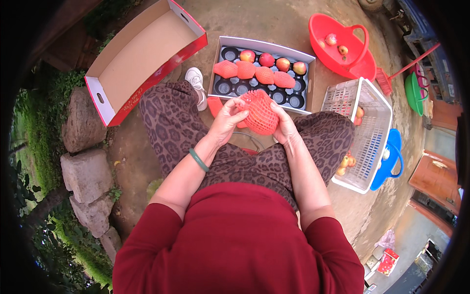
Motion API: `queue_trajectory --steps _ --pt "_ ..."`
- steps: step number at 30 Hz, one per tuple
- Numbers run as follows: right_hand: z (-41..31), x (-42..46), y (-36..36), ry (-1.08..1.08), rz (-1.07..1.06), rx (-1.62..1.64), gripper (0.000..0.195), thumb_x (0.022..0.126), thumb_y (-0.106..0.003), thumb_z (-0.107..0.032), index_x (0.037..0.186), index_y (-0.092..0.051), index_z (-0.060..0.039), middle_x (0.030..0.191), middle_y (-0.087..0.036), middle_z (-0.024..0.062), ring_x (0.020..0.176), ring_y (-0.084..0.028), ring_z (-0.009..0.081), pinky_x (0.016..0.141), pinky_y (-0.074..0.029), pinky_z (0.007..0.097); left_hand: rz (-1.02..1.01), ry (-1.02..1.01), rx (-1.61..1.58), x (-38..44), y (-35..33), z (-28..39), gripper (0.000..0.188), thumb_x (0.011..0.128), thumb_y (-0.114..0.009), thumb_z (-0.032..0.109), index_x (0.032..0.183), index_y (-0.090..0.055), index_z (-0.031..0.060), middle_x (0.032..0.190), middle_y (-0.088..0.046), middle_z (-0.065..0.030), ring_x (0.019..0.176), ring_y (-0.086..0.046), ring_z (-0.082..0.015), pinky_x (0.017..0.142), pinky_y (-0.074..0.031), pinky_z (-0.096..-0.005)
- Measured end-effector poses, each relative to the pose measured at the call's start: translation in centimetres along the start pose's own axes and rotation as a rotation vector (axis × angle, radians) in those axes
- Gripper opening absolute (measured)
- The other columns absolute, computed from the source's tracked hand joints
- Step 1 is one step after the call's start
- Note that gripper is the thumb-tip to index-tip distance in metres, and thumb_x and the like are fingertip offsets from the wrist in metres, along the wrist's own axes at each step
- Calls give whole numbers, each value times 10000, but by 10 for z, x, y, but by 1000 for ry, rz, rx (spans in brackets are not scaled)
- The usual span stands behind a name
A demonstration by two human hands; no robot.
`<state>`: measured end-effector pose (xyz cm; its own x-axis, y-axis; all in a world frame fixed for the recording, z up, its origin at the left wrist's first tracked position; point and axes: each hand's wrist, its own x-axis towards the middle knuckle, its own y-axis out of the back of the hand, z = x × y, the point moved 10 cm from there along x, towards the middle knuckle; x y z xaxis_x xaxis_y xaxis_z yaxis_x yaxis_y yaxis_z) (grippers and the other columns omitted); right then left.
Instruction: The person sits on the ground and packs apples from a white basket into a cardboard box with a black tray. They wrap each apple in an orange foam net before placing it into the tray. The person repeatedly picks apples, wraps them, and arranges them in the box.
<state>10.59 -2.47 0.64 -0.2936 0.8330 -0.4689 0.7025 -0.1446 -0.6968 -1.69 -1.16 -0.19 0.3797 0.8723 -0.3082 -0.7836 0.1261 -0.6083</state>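
My left hand [228,119] and my right hand [284,123] hold a red foam net sleeve [260,115] between them, above my lap. The sleeve bulges around something round, whose surface is mostly hidden by the mesh. Just beyond my hands lies an open carton [314,86] with a black cupped tray insert [223,87]. Several bare red-and-yellow fruits [283,64], apples or pomegranates, sit in its far row. In the row nearer me lie several net-wrapped fruits [264,75]. Partly behind my left hand, another red foam sleeve [214,106] rests on the ground.
A large red carton lid [147,55] lies open-side up at left, near stone blocks [86,174]. At right stand a white plastic crate [358,136] with fruits, a red basin [345,68] with several fruits, a blue basin [389,161] and a red broom [384,81].
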Motion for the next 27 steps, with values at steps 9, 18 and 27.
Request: queue_trajectory --steps 9,18,27 --pt "0 4 13 73 93 -207 502 902 -614 -315 1308 -457 -65 1231 -553 66 1144 -529 150 977 -418 322 106 2 -35 0 4 -8 90 912 -581 53 987 -535 74 1103 -602 -51 1003 -589 -147 877 -497 -339" --pt "13 6 5 12 109 -325 721 787 -761 -256 1360 -376 -50 1309 -490 95 1204 -483 185 1004 -407 342 359 -43 -213 7 35 -20 154 922 -553 45 1066 -508 74 1068 -602 -52 986 -584 -149 870 -486 -317" --pt "4 13 -6 99 73 -551 844 702 -828 -240 1363 -342 -43 1288 -493 114 1197 -481 186 1010 -392 336 207 219 -321 -2 -3 -35 468 890 -623 179 1307 -414 143 1232 -534 -46 1172 -507 -189 989 -425 -398"
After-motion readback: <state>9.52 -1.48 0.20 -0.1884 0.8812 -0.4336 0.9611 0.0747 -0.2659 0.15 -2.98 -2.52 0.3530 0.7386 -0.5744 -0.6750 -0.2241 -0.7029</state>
